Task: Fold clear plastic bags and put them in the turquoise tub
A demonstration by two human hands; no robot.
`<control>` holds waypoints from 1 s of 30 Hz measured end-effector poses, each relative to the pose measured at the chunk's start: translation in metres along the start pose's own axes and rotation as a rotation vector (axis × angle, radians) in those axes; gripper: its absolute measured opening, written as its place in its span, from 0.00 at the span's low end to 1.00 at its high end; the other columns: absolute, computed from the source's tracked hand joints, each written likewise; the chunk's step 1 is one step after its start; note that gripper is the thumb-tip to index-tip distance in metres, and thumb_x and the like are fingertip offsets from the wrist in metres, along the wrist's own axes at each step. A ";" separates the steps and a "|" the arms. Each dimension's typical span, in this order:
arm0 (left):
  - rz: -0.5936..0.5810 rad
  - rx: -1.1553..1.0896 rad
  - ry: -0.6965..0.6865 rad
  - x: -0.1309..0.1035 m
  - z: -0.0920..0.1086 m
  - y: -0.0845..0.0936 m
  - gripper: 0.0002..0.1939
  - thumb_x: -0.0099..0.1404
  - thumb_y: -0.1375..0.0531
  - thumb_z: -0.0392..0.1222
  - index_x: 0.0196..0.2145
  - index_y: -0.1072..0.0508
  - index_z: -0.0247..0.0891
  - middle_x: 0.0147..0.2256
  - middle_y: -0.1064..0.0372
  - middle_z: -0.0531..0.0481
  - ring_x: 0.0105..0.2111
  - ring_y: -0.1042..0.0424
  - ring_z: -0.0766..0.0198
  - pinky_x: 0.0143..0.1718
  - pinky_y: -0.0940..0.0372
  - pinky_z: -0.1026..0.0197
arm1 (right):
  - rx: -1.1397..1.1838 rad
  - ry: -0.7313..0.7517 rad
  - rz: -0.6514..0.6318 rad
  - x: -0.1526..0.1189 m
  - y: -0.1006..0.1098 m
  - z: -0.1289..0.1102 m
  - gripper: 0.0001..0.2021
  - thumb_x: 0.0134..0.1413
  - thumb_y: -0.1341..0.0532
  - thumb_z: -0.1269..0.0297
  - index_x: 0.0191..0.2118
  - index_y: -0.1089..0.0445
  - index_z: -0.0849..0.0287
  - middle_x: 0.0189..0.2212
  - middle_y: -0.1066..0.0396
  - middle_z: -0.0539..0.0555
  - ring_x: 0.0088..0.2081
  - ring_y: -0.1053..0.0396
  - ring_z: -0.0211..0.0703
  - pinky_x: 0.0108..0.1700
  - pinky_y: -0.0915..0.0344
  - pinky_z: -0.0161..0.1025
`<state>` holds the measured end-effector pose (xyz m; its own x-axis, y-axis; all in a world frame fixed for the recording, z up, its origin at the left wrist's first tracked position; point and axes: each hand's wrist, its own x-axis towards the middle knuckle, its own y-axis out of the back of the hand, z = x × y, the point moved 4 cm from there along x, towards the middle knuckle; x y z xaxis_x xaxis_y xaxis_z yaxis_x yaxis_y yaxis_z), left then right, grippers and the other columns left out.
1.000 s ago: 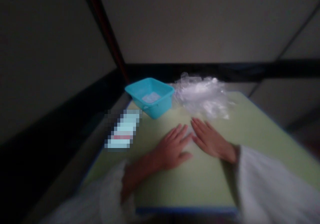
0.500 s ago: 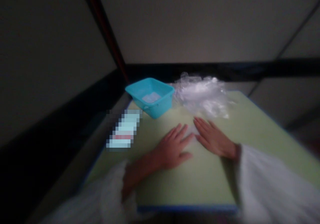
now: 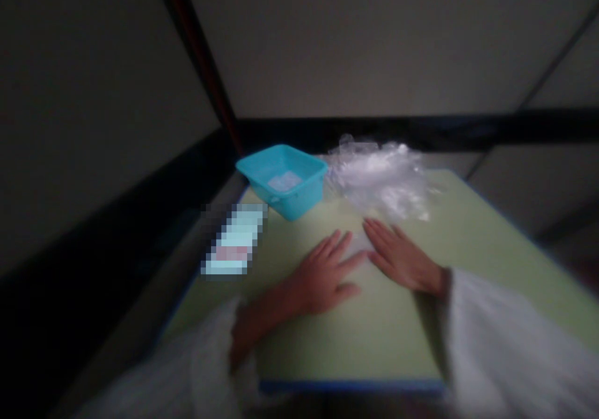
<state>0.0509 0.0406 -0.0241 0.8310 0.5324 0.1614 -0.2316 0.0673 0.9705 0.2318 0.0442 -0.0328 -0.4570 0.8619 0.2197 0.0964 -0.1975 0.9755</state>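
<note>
My left hand (image 3: 322, 275) lies flat with fingers spread on the pale green tabletop (image 3: 355, 344). My right hand (image 3: 397, 255) rests flat too, palm down, its fingers pointing up and left. Between the two hands lies a small, thin, whitish see-through piece (image 3: 358, 243), perhaps plastic; blur and the fingers hide most of it. The fingertips of both hands touch or cover its edges. Beyond my right hand sits a heap of clear plastic bags (image 3: 384, 179). Behind my left hand stands a turquoise basin (image 3: 299, 202) with some flat whitish pieces (image 3: 284, 181) inside.
A pixelated, light-coloured flat object (image 3: 236, 241) lies at the table's left edge. Blue edging (image 3: 350, 386) runs along the table's front. A pale wall (image 3: 374, 45) with a dark band rises behind the table. The light is dim.
My left index finger has slid slightly right, toward my right hand's fingers. Otherwise both hands stay flat in place; the view has shifted very slightly.
</note>
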 end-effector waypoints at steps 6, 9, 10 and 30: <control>-0.024 -0.017 -0.033 -0.002 -0.002 0.002 0.33 0.65 0.47 0.54 0.64 0.52 0.50 0.66 0.66 0.42 0.65 0.64 0.45 0.62 0.60 0.43 | 0.000 -0.006 -0.008 0.000 0.000 0.000 0.29 0.65 0.60 0.55 0.66 0.55 0.64 0.65 0.53 0.61 0.65 0.55 0.51 0.61 0.51 0.56; -0.036 -0.022 -0.033 -0.003 -0.002 0.004 0.32 0.65 0.46 0.54 0.64 0.51 0.50 0.66 0.66 0.42 0.65 0.64 0.45 0.62 0.59 0.42 | 0.003 -0.008 -0.016 0.000 0.001 0.000 0.29 0.64 0.61 0.55 0.65 0.54 0.65 0.65 0.54 0.62 0.65 0.55 0.52 0.61 0.51 0.57; -0.043 -0.021 -0.031 -0.003 -0.002 0.005 0.32 0.65 0.46 0.54 0.64 0.50 0.50 0.66 0.65 0.42 0.65 0.63 0.45 0.62 0.59 0.42 | 0.002 -0.009 -0.021 0.000 0.001 0.000 0.29 0.64 0.61 0.55 0.65 0.54 0.65 0.65 0.54 0.62 0.65 0.55 0.52 0.61 0.50 0.57; 0.018 -0.109 -0.185 -0.007 0.016 0.026 0.16 0.63 0.43 0.51 0.45 0.25 0.42 0.65 0.56 0.45 0.66 0.63 0.48 0.62 0.64 0.38 | 0.494 -0.009 0.212 0.012 0.008 0.032 0.20 0.64 0.58 0.60 0.48 0.33 0.61 0.44 0.33 0.62 0.47 0.35 0.52 0.52 0.38 0.52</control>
<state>0.0465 0.0253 0.0029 0.9025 0.3711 0.2188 -0.2926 0.1553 0.9435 0.2555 0.0683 -0.0222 -0.3750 0.8311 0.4106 0.5918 -0.1263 0.7961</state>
